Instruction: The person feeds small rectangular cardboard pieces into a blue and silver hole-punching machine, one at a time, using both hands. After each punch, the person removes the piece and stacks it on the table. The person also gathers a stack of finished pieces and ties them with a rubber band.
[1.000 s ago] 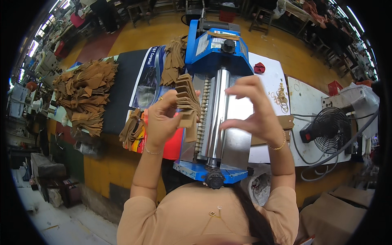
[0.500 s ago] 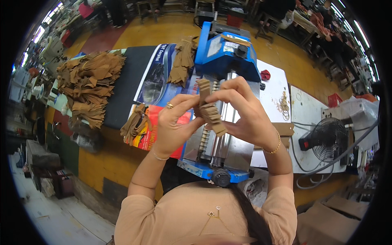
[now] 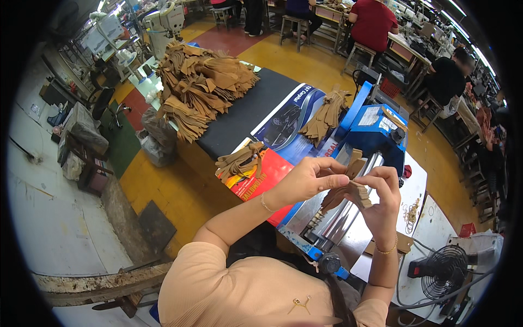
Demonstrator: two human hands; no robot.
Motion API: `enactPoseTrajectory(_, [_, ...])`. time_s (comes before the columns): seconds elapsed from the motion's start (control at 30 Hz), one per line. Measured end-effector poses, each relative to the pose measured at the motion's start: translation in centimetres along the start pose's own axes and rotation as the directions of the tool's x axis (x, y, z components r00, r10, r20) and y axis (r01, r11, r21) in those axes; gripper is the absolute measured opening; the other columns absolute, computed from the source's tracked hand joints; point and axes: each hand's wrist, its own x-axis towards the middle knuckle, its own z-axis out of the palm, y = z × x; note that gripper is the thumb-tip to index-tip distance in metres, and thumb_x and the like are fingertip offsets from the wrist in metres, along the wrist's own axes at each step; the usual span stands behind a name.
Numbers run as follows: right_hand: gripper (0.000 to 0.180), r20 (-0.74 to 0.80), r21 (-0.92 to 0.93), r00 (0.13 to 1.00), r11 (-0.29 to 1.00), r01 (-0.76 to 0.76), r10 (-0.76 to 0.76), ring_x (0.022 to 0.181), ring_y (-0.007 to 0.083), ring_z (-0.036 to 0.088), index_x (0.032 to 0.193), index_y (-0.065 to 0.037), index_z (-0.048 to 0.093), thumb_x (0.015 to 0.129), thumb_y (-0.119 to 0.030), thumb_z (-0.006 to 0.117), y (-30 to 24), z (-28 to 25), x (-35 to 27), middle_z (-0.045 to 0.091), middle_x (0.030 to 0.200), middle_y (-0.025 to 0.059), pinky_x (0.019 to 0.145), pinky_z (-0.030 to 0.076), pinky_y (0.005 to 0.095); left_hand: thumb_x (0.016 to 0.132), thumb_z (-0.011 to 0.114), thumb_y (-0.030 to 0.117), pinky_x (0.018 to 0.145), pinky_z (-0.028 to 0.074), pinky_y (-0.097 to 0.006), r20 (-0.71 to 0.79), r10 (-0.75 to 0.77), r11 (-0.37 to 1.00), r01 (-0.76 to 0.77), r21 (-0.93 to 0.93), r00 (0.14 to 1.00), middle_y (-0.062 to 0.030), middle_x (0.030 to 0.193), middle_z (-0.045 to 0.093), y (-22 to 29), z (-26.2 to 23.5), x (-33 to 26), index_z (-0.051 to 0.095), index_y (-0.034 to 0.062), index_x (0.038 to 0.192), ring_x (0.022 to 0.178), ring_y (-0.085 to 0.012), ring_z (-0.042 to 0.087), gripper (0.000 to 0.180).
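A small bundle of tan, leather-like strips [image 3: 358,195] is held between my two hands, its ends fanned out in layers. My left hand [image 3: 318,177] pinches it from the left, thumb and fingers closed on the strips. On the other side, my right hand [image 3: 383,199] grips the bundle's edge with thumb and bent fingers. Both hands are above the steel rollers [image 3: 348,218] of a blue machine [image 3: 376,122]. Part of the bundle is hidden behind my fingers.
A large heap of tan strips [image 3: 201,82] lies on the dark mat [image 3: 239,109] at left. Smaller strip bundles rest on the blue poster [image 3: 305,117] and red sheet [image 3: 267,174]. Rubber bands [image 3: 412,212] and a black fan [image 3: 444,270] are at right. People sit farther back.
My view has swung to the left, so the machine and hands appear farther right. Both hands still hold the strips, and the bundle is turned differently between the fingers.
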Motion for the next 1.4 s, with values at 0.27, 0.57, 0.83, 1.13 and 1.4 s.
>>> enactPoseTrajectory(0.27, [0.036, 0.05, 0.258, 0.995, 0.961, -0.097, 0.087, 0.092, 0.0243, 0.063, 0.091, -0.007, 0.067, 0.062, -0.01, 0.088, 0.5, -1.4, -1.6, 0.064, 0.099, 0.0085, 0.079, 0.051, 0.034, 0.089, 0.072, 0.021, 0.069, 0.048, -0.023, -0.108, -0.046, 0.999, 0.048, 0.016, 0.993, -0.0041, 0.087, 0.067, -0.5, 1.5, 0.6, 0.067, -0.0017, 0.099, 0.08, -0.0084, 0.061, 0.025])
enactPoseTrajectory(0.57, [0.037, -0.08, 0.547, 0.874, 0.755, -0.363, 0.479, 0.092, 0.0144, 0.064, 0.095, -0.004, 0.054, 0.072, 0.002, 0.082, 1.9, -9.5, -9.5, 0.067, 0.096, 0.009, 0.081, 0.054, 0.0286, 0.091, 0.065, 0.01, 0.077, 0.053, -0.03, -0.298, 0.228, 0.941, -0.131, 0.313, 0.927, -0.0135, 0.088, 0.071, -0.6, 0.4, 1.0, 0.066, -0.0039, 0.094, 0.079, -0.0144, 0.067, 0.015])
enactPoseTrajectory(0.83, [0.027, -0.509, 0.368, 0.432, 0.641, -0.673, 0.745, 0.078, 0.0077, 0.056, 0.092, -0.005, 0.058, 0.077, -0.01, 0.08, 8.1, -14.3, -23.1, 0.064, 0.084, -0.0003, 0.074, 0.046, 0.0234, 0.097, 0.057, 0.014, 0.081, 0.056, -0.032, -0.394, 0.176, 0.975, -0.104, 0.198, 0.902, -0.0166, 0.094, 0.068, -2.6, -4.5, 1.4, 0.057, -0.003, 0.099, 0.088, -0.023, 0.068, 0.017])
enactPoseTrajectory(1.13, [0.019, -0.806, -0.36, 0.511, 0.437, -0.824, 0.3, 0.08, 0.033, 0.058, 0.084, -0.004, 0.059, 0.069, -0.004, 0.071, 16.3, -11.2, -26.7, 0.06, 0.082, 0.0131, 0.075, 0.045, 0.0434, 0.096, 0.06, 0.016, 0.076, 0.057, -0.032, -0.403, 0.18, 0.971, -0.097, 0.218, 0.897, -0.0148, 0.09, 0.068, -2.7, -4.6, 0.8, 0.057, -0.0003, 0.094, 0.082, -0.0184, 0.067, 0.016])
enactPoseTrajectory(1.4, [0.03, -0.515, -0.622, 0.712, 0.363, -0.694, 0.478, 0.093, 0.033, 0.052, 0.092, -0.006, 0.051, 0.07, -0.007, 0.07, 17.4, -2.1, -24.3, 0.054, 0.094, 0.0115, 0.083, 0.043, 0.0431, 0.095, 0.061, 0.013, 0.076, 0.053, -0.029, -0.494, 0.179, 0.968, -0.063, 0.242, 0.851, -0.0134, 0.086, 0.069, -1.4, -4.1, 0.2, 0.063, -0.0032, 0.094, 0.078, -0.0163, 0.067, 0.016])
